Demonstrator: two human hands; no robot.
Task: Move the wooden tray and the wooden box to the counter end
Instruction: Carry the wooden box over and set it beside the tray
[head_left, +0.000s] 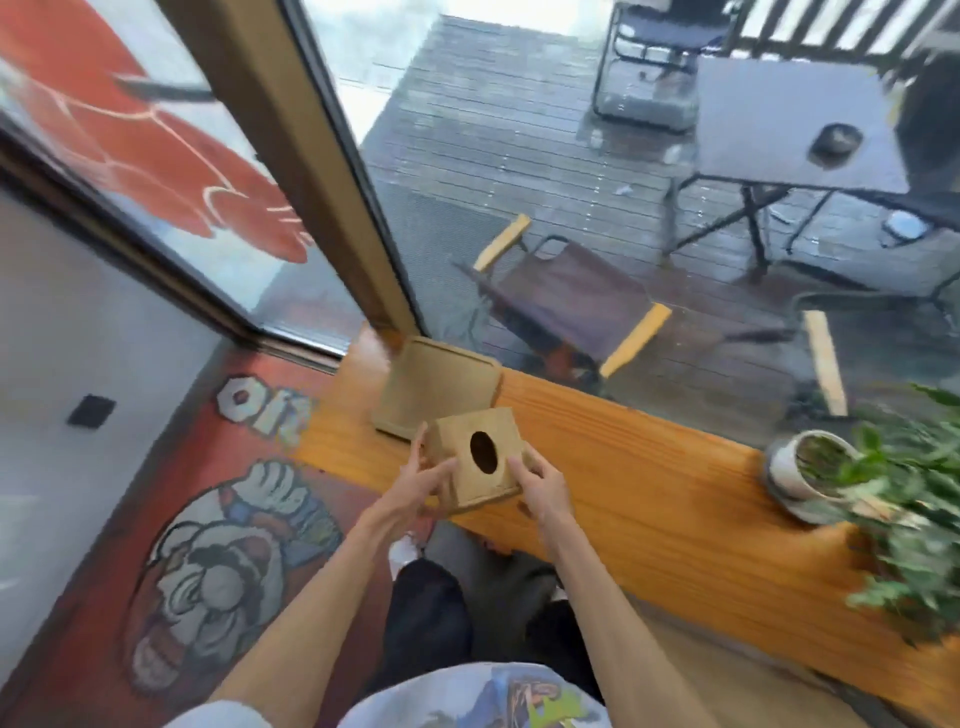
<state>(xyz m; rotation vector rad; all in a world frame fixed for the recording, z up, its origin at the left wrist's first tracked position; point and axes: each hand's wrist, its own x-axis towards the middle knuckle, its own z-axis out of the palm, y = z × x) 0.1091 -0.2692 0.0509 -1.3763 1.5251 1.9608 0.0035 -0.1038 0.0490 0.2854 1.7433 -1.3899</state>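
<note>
A small wooden box (480, 460) with an oval hole in its top is held over the near edge of the orange wooden counter (649, 488). My left hand (423, 475) grips its left side and my right hand (543, 480) grips its right side. Just beyond the box, a flat square wooden tray (439, 387) lies on the counter's left end, close to the window frame. The box sits tilted and seems lifted off the counter, though contact underneath is hidden.
A potted green plant (810, 462) in a white pot stands on the counter at the right. A window with a brown post (322, 171) runs behind the counter. Painted red floor (104, 597) lies to the left. My legs are below the counter edge.
</note>
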